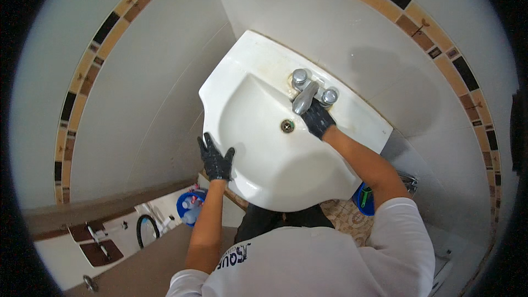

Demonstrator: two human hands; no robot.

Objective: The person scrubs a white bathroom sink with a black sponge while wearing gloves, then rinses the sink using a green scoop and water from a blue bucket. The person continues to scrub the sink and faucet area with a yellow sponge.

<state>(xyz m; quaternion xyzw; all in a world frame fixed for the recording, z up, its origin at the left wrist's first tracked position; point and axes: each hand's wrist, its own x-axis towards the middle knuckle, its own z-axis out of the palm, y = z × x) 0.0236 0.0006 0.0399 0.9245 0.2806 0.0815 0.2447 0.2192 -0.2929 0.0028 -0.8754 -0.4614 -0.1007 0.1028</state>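
Note:
A white ceramic washbasin [264, 173] fills the middle of the view, with a metal drain [287, 126] in its bowl. My left hand [215, 159], in a black glove, rests with spread fingers on the basin's left rim and holds nothing. My right hand [317, 119], gloved in black too, reaches under the chrome faucet spout [305, 98]. Its fingertips are hidden behind the spout, so whether they hold anything does not show. Two round chrome tap knobs [300, 76] flank the spout, and brownish stains mark the ceramic around the faucet base.
Tiled walls [313, 12] meet behind the basin. At the lower left stands a blue bucket [180, 206] with plastic bottles. A blue container [358, 198] with a green-handled item is below the basin's right side, over a patterned floor [344, 216].

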